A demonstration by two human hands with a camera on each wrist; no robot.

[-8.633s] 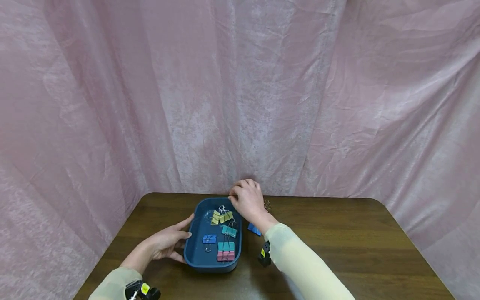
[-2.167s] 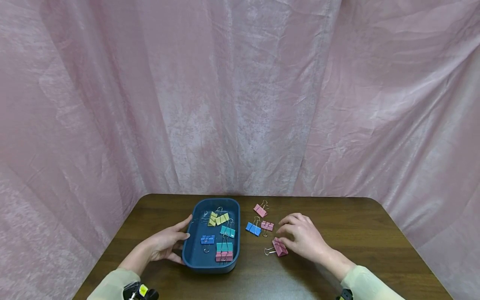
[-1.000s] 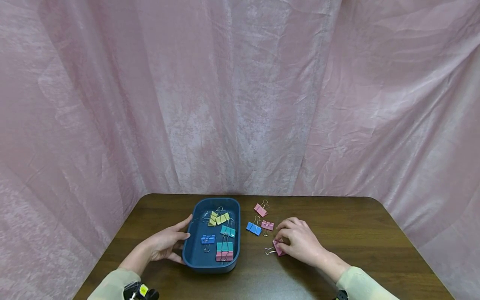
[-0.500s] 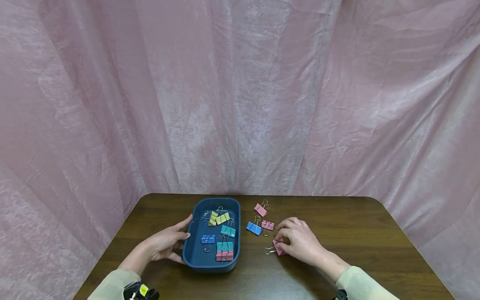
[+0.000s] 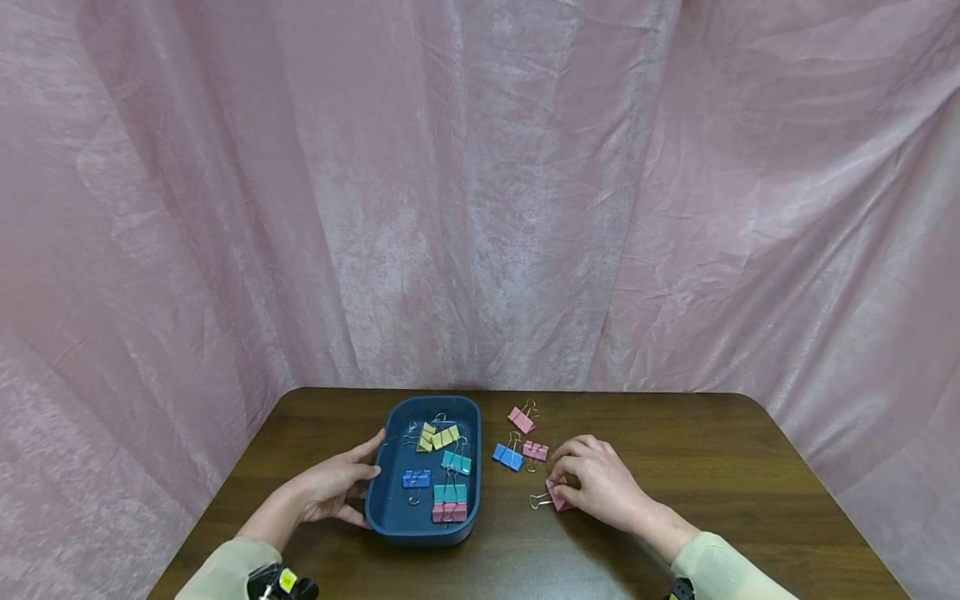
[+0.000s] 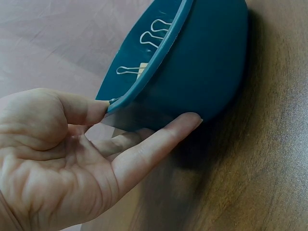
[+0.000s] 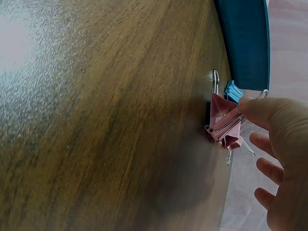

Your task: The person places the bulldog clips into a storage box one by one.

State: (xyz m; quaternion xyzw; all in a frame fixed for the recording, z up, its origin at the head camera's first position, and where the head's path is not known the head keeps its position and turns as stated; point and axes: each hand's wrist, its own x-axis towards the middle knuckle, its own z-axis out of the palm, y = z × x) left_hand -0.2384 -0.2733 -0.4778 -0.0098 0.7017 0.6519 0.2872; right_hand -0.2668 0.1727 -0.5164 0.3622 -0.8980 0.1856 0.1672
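Note:
A dark blue plastic tray [image 5: 423,533] stands on the table, left of centre. My left hand [image 5: 337,483] holds its left side; in the left wrist view the thumb lies at the rim and the fingers [image 6: 159,147] spread along the outer wall. Right of the tray, my right hand [image 5: 603,487] pinches a pink binder clip [image 5: 557,497]. This clip rests low at the tabletop, a wire handle pointing left. The right wrist view has the thumb [image 7: 257,108] on the clip's upper handle, the other fingers loosely bent.
Inside the tray lie yellow clips [image 5: 445,437], teal clips [image 5: 456,462], a blue clip [image 5: 416,479] and a pink clip [image 5: 449,512]. Between tray and right hand sit a blue clip [image 5: 507,457] and two pink clips [image 5: 536,451]. A pink curtain [image 5: 480,208] hangs behind the wooden table [image 5: 712,483].
Since 8.6 s ago my right hand has moved from the tray's far right corner to the nearest pink clip. Its fingers settled on that clip and stayed over the last second. My left hand holds still.

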